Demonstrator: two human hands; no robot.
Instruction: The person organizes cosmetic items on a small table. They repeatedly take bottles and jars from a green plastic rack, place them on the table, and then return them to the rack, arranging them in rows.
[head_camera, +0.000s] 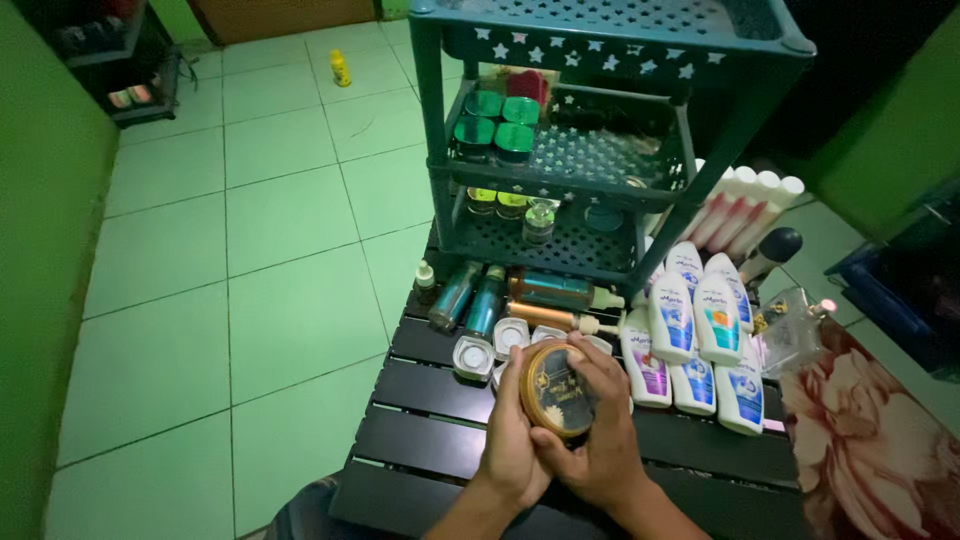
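Both my hands hold one round flat jar with a dark lid and an orange-brown rim, tilted up toward me above a black slatted table. My left hand cups the jar from the left and below. From the right, my right hand grips it, fingers curled over the top edge. Just beyond the jar lie several small white round pots and several teal and copper bottles on their sides.
A teal plastic rack with green-lidded jars stands at the table's far end. White lotion bottles lie to the right, white tubes behind them. A flowered cloth covers the right. A yellow bottle stands on the tiled floor.
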